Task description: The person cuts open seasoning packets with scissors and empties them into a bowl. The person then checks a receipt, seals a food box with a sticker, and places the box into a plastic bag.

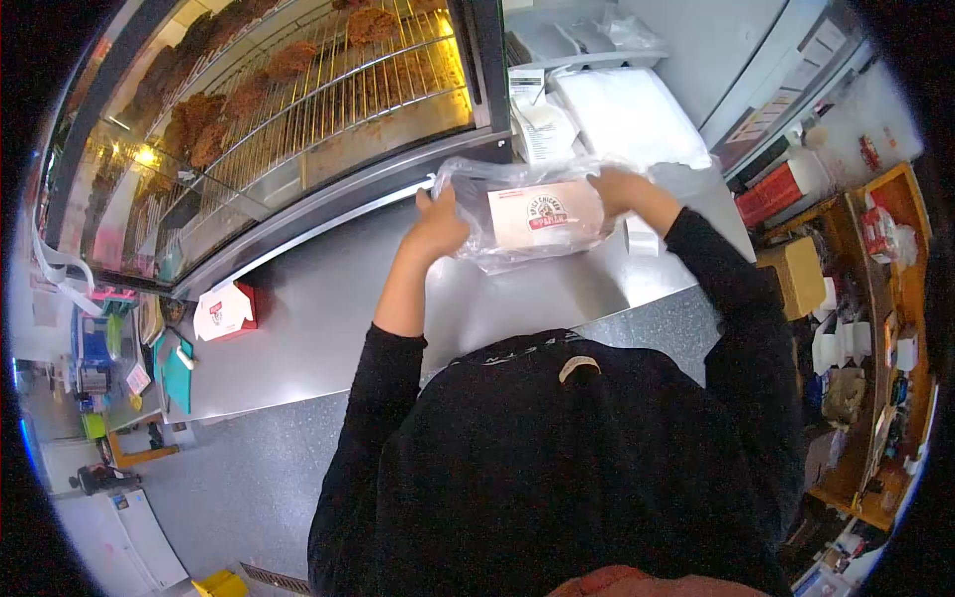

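A clear plastic bag point(492, 257) is stretched around a white and red chicken box point(509, 217) on the steel counter. The box's printed label faces up, with "spicy chicken" on it. At the bag's left edge, my left hand point(441, 225) grips the plastic. My right hand point(619, 191) is closed on the bag at its right end, beside the box; its fingertips are partly hidden. Another white and red box point(224, 310) stands on the counter farther left, apart from both hands.
A lit glass warmer point(348, 149) with fried pieces on wire racks borders the counter point(328, 289) at the back left. Behind my right hand lie a stack of white bags point(632, 114) and paper slips point(545, 129). Wooden shelves point(875, 368) hold supplies at right.
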Demonstrator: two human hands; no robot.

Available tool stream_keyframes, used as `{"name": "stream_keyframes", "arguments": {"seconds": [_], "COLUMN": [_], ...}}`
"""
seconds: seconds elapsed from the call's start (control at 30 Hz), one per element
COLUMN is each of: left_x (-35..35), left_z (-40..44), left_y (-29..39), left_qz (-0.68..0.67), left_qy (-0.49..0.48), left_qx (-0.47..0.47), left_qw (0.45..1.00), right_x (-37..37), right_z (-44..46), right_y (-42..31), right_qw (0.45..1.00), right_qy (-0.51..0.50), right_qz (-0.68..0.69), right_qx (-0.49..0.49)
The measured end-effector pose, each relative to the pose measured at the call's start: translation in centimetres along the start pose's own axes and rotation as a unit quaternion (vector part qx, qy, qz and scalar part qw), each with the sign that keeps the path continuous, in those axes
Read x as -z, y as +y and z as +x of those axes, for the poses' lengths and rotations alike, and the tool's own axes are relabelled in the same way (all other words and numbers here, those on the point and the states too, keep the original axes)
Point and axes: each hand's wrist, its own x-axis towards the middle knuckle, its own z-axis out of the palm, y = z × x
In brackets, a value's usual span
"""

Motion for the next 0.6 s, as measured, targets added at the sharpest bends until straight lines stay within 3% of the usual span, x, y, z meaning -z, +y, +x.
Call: {"name": "stream_keyframes", "arguments": {"seconds": [0.03,0.1,0.13,0.2,0.23,0.37,0.4,0.47,0.5,0.57,0.6], "left_x": [0.5,1.8,2.8,5.0,5.4,5.4,4.8,5.2,5.7,4.3,3.9], "left_z": [0.2,1.1,1.0,0.5,0.6,1.7,1.7,0.2,-1.5,-2.4,-3.9], "left_y": [0.1,0.2,0.7,2.2,2.5,2.5,2.7,3.4,3.8,2.0,1.6], "left_qz": [0.0,0.016,0.017,-0.101,-0.099,-0.054,-0.112,-0.201,-0.231,-0.097,-0.104], "left_qy": [-0.001,0.105,0.101,0.068,0.064,0.069,0.07,0.047,0.024,0.259,0.293], "left_qx": [0.0,-0.066,-0.068,-0.08,-0.08,-0.086,-0.105,-0.112,-0.1,-0.304,-0.303], "left_qw": [1.0,0.992,0.992,0.989,0.99,0.992,0.986,0.972,0.967,0.912,0.901], "right_x": [2.2,5.2,6.1,11.0,12.0,12.6,12.4,12.8,12.7,13.5,13.5], "right_z": [-1.5,-1.5,-1.6,-3.4,-4.0,-1.6,-0.9,-1.5,-1.0,-5.0,-8.3], "right_y": [0.3,1.1,2.0,0.8,0.6,2.5,3.3,3.1,4.0,1.6,-0.6], "right_qw": [0.999,0.994,0.982,0.98,0.978,0.969,0.967,0.982,0.986,0.933,0.916], "right_qy": [-0.023,-0.043,0.098,0.061,0.105,0.117,0.109,0.077,0.051,0.112,0.167], "right_qz": [-0.039,-0.1,-0.155,-0.184,-0.176,-0.207,-0.221,-0.152,-0.058,-0.006,0.071], "right_qx": [0.003,-0.02,0.053,0.048,0.045,0.072,0.061,0.078,0.146,0.341,0.357]}}
